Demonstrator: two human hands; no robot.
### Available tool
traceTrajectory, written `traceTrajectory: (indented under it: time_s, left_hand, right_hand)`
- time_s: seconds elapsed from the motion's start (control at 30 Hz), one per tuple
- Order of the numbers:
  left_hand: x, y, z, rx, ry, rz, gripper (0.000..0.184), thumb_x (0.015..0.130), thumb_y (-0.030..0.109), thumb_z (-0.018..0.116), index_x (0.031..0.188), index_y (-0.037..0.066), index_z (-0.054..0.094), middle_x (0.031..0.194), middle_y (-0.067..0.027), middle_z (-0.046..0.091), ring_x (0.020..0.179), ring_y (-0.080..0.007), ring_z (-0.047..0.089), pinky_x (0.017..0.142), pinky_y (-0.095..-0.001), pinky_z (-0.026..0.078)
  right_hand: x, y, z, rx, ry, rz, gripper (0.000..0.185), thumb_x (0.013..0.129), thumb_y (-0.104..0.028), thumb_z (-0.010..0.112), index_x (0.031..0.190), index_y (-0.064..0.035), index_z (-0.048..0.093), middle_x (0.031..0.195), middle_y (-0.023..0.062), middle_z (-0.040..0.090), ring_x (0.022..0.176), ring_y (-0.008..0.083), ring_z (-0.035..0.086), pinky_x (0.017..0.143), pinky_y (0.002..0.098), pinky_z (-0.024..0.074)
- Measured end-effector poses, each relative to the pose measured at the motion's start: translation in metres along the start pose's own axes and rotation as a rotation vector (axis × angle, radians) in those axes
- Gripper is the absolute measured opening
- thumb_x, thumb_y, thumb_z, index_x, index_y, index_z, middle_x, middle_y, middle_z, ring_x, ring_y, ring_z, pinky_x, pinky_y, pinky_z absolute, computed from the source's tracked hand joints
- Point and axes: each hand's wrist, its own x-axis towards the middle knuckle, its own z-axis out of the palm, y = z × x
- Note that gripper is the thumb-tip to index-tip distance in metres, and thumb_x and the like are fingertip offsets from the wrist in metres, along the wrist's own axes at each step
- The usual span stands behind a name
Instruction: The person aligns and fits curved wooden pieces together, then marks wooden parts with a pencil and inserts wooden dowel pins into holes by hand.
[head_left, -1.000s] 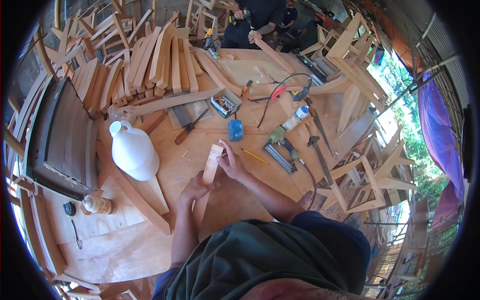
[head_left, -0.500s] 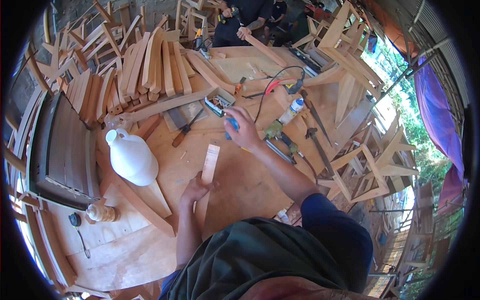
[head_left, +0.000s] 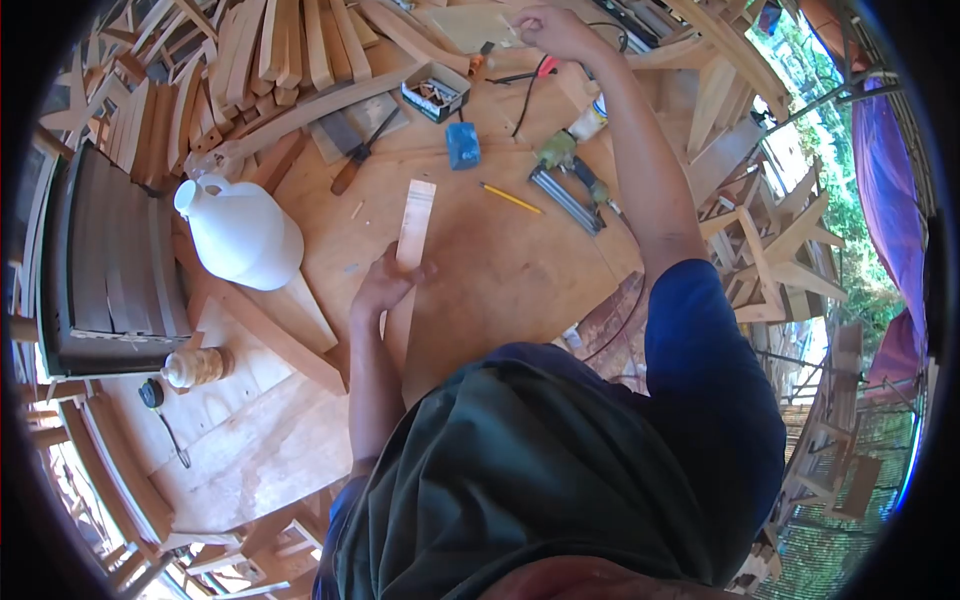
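My left hand point(head_left: 385, 282) is wrapped round a light wooden piece point(head_left: 415, 225), whose upper end points away from me above the bench. My right hand point(head_left: 550, 30) reaches out to the far side of the bench, its fingers bent together near some small bits there; what they hold, if anything, is too small to name. Between the hands lie a blue block point(head_left: 463, 146), a yellow pencil point(head_left: 511, 197) and a box of small pieces point(head_left: 435, 91). A green nail gun point(head_left: 568, 178) rests below my right forearm.
A white jug point(head_left: 240, 232) stands at the left, near a chisel-like tool point(head_left: 362, 152), a small bottle point(head_left: 195, 367) and a tape measure point(head_left: 151, 393). Stacked curved wood point(head_left: 270, 50) fills the far left. Wooden frames point(head_left: 765, 250) stand at the right.
My right hand has left the wooden piece and moved far forward, past the blue block. My left hand still grips the piece. The view has tilted down, and the co-worker is out of sight.
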Motion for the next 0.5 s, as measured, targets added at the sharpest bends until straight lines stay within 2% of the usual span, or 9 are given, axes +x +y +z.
traceTrajectory:
  time_s: [0.03, 0.1, 0.17, 0.23, 0.33, 0.43, 0.5]
  left_hand:
    - [-0.002, 0.002, 0.001, 0.004, 0.012, 0.013, 0.094, 0.08, 0.049, 0.083, 0.147, -0.005, 0.046, 0.128, -0.0246, 0.067, 0.122, -0.0331, 0.064, 0.104, -0.0404, 0.049]
    - [-0.008, 0.019, 0.0, 0.015, 0.041, 0.024, 0.094, 0.08, 0.048, 0.084, 0.147, -0.005, 0.045, 0.127, -0.0247, 0.067, 0.122, -0.0331, 0.064, 0.104, -0.0402, 0.049]
    - [-0.012, 0.024, -0.002, 0.114, 0.071, 0.042, 0.094, 0.08, 0.048, 0.084, 0.147, -0.005, 0.045, 0.127, -0.0243, 0.067, 0.122, -0.0331, 0.064, 0.104, -0.0404, 0.049]
    - [-0.014, 0.033, -0.004, 0.161, 0.065, 0.022, 0.094, 0.079, 0.048, 0.084, 0.147, -0.004, 0.045, 0.126, -0.0241, 0.068, 0.122, -0.0334, 0.064, 0.104, -0.0408, 0.049]
    - [-0.017, 0.04, -0.006, 0.118, 0.024, -0.021, 0.095, 0.078, 0.05, 0.084, 0.147, -0.003, 0.045, 0.124, -0.0239, 0.068, 0.12, -0.0342, 0.065, 0.103, -0.0416, 0.049]
    - [-0.018, 0.034, -0.004, 0.072, 0.04, 0.011, 0.095, 0.077, 0.051, 0.084, 0.146, -0.003, 0.046, 0.122, -0.024, 0.069, 0.117, -0.035, 0.067, 0.102, -0.0421, 0.05]
    - [-0.017, 0.035, -0.003, 0.111, 0.056, -0.006, 0.094, 0.077, 0.05, 0.084, 0.144, -0.003, 0.047, 0.12, -0.0244, 0.07, 0.115, -0.0358, 0.067, 0.101, -0.0426, 0.05]
  right_hand:
    - [-0.011, 0.018, 0.035, 0.043, -0.045, -0.066, 0.03, 0.093, -0.018, 0.071, 0.119, -0.0036, 0.071, 0.098, 0.011, 0.077, 0.087, 0.0198, 0.072, 0.08, 0.0347, 0.0568]
    - [-0.046, 0.026, 0.105, 0.247, -0.119, 0.064, 0.03, 0.092, -0.018, 0.073, 0.119, -0.0053, 0.071, 0.1, 0.0109, 0.076, 0.091, 0.0201, 0.072, 0.084, 0.0342, 0.0563]
    - [-0.075, 0.031, 0.17, 0.297, -0.27, 0.075, 0.031, 0.09, -0.017, 0.074, 0.119, -0.0063, 0.072, 0.102, 0.0109, 0.076, 0.093, 0.0206, 0.072, 0.085, 0.0344, 0.0561]
    - [-0.096, 0.019, 0.224, 0.282, -0.315, 0.145, 0.033, 0.09, -0.016, 0.076, 0.121, -0.0073, 0.071, 0.1, 0.0099, 0.076, 0.093, 0.0209, 0.071, 0.086, 0.0363, 0.0562]
    - [-0.108, 0.006, 0.294, 0.457, -0.276, 0.086, 0.039, 0.088, -0.016, 0.076, 0.126, -0.0089, 0.069, 0.114, 0.0127, 0.073, 0.103, 0.023, 0.07, 0.092, 0.0376, 0.0548]
    - [-0.108, -0.024, 0.321, 0.351, -0.146, -0.137, 0.042, 0.093, -0.023, 0.072, 0.132, -0.0104, 0.066, 0.133, 0.0145, 0.064, 0.12, 0.0264, 0.062, 0.103, 0.0385, 0.0493]
    - [-0.106, -0.032, 0.342, 0.473, -0.123, -0.137, 0.042, 0.096, -0.027, 0.069, 0.134, -0.0109, 0.065, 0.14, 0.0142, 0.059, 0.127, 0.0291, 0.056, 0.11, 0.0405, 0.0441]
